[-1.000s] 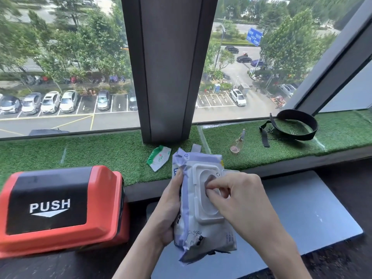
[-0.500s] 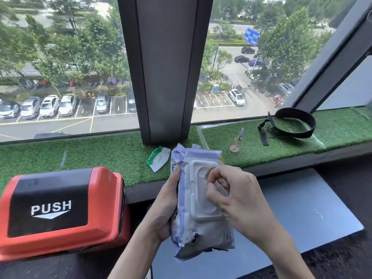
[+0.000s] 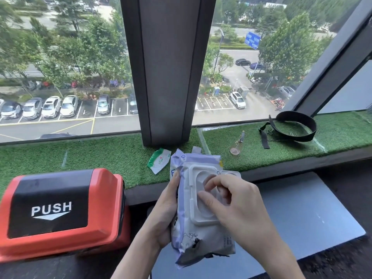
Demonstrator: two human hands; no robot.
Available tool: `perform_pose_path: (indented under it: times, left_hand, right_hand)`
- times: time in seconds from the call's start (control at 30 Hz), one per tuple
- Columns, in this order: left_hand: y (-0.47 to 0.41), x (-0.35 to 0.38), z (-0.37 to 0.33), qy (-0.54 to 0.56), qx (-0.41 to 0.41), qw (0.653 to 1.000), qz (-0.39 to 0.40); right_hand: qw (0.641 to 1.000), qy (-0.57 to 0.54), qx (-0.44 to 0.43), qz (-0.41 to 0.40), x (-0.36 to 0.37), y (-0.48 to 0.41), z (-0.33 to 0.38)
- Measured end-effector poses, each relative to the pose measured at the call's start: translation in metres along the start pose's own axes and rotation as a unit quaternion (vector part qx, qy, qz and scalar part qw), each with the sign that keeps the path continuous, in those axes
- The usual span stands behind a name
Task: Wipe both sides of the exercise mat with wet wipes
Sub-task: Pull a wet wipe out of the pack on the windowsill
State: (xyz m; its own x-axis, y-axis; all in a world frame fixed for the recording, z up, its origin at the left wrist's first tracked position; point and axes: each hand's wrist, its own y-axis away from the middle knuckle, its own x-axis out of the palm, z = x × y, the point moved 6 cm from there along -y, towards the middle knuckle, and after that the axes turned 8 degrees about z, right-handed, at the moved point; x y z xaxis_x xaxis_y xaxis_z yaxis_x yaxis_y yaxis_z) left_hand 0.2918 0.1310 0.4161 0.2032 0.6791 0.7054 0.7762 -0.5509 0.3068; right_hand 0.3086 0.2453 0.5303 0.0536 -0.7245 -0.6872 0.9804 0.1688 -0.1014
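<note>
Wet wipes pack (image 3: 201,234) front and centre, held upright over the near end of the grey exercise mat (image 3: 306,208), which lies flat on the floor below the window ledge. The left hand (image 3: 163,214) grips the pack along its left edge, thumb on the front and fingers wrapped behind. The right hand (image 3: 237,202) is working at the white dispenser frame (image 3: 192,200), and the flip lid (image 3: 231,174) looks swung open to the right. Thumb and forefinger (image 3: 209,200) curl into the oval opening, but I cannot tell whether they have a wipe or a seal pinched, or nothing yet. My read is that we are at the very start, fetching a wipe, with no wiping done. The pack looks soft and squashy, light, with slick film, so holding it by the edge beside the stiff plastic frame is the sensible grip. A damp wipe should be limp and clingy, best pulled slowly by a corner so it doesn't drag out the next one. The mat looks thin and floppy, so I'd take it by a long edge to flip it. Also here are a red push-top bin (image 3: 60,208) on the left and a small green sachet (image 3: 160,160) on the turf-covered ledge (image 3: 100,156).
</note>
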Motion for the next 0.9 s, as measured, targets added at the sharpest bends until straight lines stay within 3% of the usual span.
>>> perform_pose_path:
  times: [0.4, 0.9]
  left_hand:
    - [-0.002, -0.001, 0.000, -0.011, 0.008, 0.999, -0.036]
    - [-0.002, 0.000, -0.001, 0.024, 0.000, 1.000, -0.016]
  right_hand:
    - [0.999, 0.043, 0.031, 0.001, 0.010, 0.002, -0.005]
    - [0.965, -0.237, 0.046, 0.099, 0.006, 0.003, -0.011]
